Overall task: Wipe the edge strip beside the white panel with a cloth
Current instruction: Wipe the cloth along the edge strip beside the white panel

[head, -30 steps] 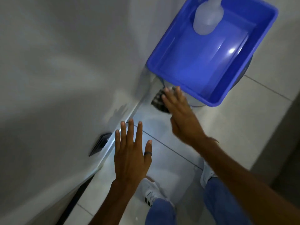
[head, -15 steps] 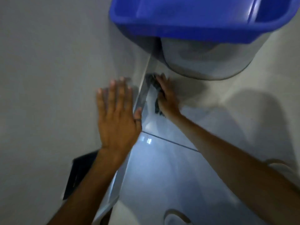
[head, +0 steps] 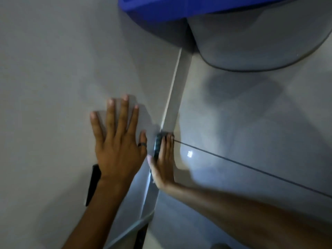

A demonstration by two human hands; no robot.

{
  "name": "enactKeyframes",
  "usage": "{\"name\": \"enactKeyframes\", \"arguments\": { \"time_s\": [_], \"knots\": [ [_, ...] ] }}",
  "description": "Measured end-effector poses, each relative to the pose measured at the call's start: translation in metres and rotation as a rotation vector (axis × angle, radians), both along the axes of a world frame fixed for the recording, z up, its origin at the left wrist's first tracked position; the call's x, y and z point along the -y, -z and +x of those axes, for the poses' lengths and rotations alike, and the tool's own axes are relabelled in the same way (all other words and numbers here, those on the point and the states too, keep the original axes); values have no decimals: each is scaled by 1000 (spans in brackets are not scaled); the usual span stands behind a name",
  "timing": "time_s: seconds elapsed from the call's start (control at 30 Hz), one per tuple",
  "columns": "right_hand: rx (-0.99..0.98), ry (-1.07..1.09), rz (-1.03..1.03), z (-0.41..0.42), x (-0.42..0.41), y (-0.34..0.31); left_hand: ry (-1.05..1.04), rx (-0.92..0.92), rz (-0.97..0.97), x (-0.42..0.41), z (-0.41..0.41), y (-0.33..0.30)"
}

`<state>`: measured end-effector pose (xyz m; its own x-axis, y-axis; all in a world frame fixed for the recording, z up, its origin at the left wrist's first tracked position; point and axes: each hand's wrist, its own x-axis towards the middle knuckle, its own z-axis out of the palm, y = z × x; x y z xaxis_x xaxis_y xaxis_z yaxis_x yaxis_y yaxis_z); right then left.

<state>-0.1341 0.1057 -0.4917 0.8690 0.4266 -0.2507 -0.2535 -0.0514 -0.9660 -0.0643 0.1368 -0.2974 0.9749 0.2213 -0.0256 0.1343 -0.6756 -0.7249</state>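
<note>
**Strip wipe in progress, cloth at mid-length**

Strip [head: 170, 112]: a narrow, smooth band that runs top to bottom between the white panel [head: 53, 87] and the glossy floor tile [head: 251, 132]. I read the step in hand as the wiping stroke itself. My right hand [head: 164, 162] lies along the strip, fingers pressed together and flat, pinning a dark, bunched cloth [head: 158, 144] against it; only a sliver of the cloth shows at the fingertips and beside the thumb. My left hand [head: 118, 142] is spread wide, palm flat on the panel just beside the strip, seemingly as a brace; a dark ring sits on one finger. The next move, as I judge it, calls for steady pressure along the strip, with the cloth kept on the narrow band, not on the tile. Panel: matte, pale. Tile: reflective, crossed by a dark grout line [head: 251, 168]. Above, a blue tub [head: 179, 8] rests on a rounded grey vessel [head: 251, 42].
</note>
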Motion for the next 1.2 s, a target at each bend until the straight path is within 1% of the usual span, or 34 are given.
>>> {"name": "enactKeyframes", "arguments": {
  "time_s": [0.03, 0.07, 0.13, 0.2, 0.3, 0.4, 0.47, 0.53, 0.63, 0.7, 0.73, 0.8, 0.87, 0.9, 0.93, 0.97, 1.07, 1.2],
  "knots": [
    [-20, 2, -10, -4, -1, -2, -22, 5, 0, 3, -4, 1],
    [-27, 38, -11, 11, -5, 0, -37, 11, 0, 6, -6, 4],
    [30, 141, 3, 71, -15, 8, -49, 29, 3, 9, -6, 9],
    [118, 207, -23, 150, -21, 15, -46, 38, 13, 6, -5, 10],
    [66, 293, -21, 249, -23, 15, -56, 27, 10, 6, -11, 1],
    [-2, 318, -36, 293, -28, 10, -74, 57, -11, 5, -20, -9],
    [3, 329, -29, 295, -32, 12, -75, 80, 1, 3, -33, -15],
    [20, 368, -25, 273, -33, 14, -61, 95, 13, 1, -46, -18],
    [63, 337, -74, 191, -27, 13, -38, 120, 16, 2, -61, -19],
    [52, 233, -78, 100, -20, 10, -27, 126, 37, 3, -63, -16],
    [3, 153, -71, 47, -13, 5, -24, 128, 47, 3, -62, -14],
    [-85, -64, -44, -51, 8, -2, -6, 145, 73, 0, -60, -11],
    [-56, -272, -83, -110, 27, 3, 27, 162, 108, -2, -58, -8],
    [-31, -336, -97, -115, 31, 8, 44, 167, 121, -3, -58, -7],
    [-11, -354, -92, -106, 30, 11, 61, 172, 126, -4, -58, -7],
    [9, -315, -76, -87, 26, 12, 73, 176, 123, -5, -59, -7],
    [21, -35, 3, 2, 1, 11, 80, 180, 118, -7, -61, -6],
    [88, 221, -18, 135, -23, 25, 73, 177, 84, -7, -64, -7]
  ]
}}
